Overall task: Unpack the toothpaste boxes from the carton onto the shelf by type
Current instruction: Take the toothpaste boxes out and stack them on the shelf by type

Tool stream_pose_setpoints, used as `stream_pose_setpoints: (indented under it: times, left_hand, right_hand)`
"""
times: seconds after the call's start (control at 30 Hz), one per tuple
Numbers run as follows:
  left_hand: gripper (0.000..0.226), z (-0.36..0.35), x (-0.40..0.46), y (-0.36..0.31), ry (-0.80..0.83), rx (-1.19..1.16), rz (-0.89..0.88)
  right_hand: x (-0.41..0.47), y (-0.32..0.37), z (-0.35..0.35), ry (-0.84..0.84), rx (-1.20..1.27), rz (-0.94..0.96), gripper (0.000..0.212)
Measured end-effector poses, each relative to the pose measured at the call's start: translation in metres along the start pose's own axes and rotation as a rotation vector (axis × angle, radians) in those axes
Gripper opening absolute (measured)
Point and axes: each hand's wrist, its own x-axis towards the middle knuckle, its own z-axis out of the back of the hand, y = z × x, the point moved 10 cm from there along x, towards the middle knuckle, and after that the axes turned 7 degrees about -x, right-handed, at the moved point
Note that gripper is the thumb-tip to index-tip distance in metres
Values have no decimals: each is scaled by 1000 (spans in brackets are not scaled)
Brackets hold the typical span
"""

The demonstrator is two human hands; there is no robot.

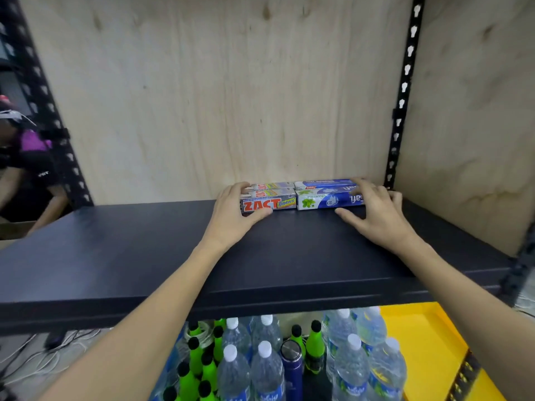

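Closest to the camera, under the shelf, there's a crowd of clear water bottles (265,369) with white caps, a bunch of green bottles (199,363) with black tops on the left of them, and one dark blue flask (291,369) with a metal lid standing in the middle. A yellow tray (428,351) sits off to the right of those.

Above that is the dark shelf (144,256), and both forearms reach across it toward the back.

The left hand (234,215) is spread fairly wide over the left end of the red toothpaste boxes (269,202), the ones with ZACT on them. Its fingers curl over the top of the stack and the thumb presses the front face, so it's holding that end. The right hand (376,212) does the same at the right end of the blue toothpaste boxes (327,198): fingers draped over the top, thumb stretched out along the shelf just in front of the box. Wide grip too, wrapped around that end.

The red and blue boxes lie end to end, touching, in stacks at the back right of the shelf, right up against the plywood back panel (217,96). Exactly how many boxes are in each stack I can't tell.

Far left, past the black upright (43,91), another person (31,157) in a dark and purple top is partly visible.
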Motion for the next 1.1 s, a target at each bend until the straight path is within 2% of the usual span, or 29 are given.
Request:
stream_pose_setpoints:
  times: [0.1, 0.27, 0.33, 0.43, 0.5, 0.53, 0.73, 0.87, 0.97, 1.1]
  left_hand:
    - [74, 9, -23, -13, -22, -51, -3]
    - [55, 37, -74, -43, -75, -245, 71]
    - [47, 50, -108, -62, -125, -284, 43]
    - [46, 70, -185, -94, -309, -206, -102]
    - [49, 73, -240, -99, -412, -172, -177]
    - [51, 67, -263, -90, -409, -168, -174]
    - [59, -8, -389, 45, -181, -73, 245]
    - [67, -52, -485, 135, -9, 6, 544]
    - [79, -70, -543, 180, 71, 51, 736]
    - [93, -91, -589, 221, 166, 96, 930]
  right_hand:
    - [-18, 29, 11, 8, 64, 37, 75]
    - [-61, 76, 30, 31, 311, 27, 74]
    - [-90, 97, 44, -64, 407, -10, 66]
    - [-149, 135, 65, -289, 378, 6, 54]
    - [-192, 158, 57, -341, 349, 25, 51]
    - [-213, 166, 45, -325, 357, 24, 51]
    - [-345, 169, -80, -51, 407, -188, 57]
    - [-430, 163, -163, 222, 317, -287, 62]
    - [-491, 150, -213, 387, 231, -335, 60]
    - [-556, 117, -258, 564, 125, -502, 57]
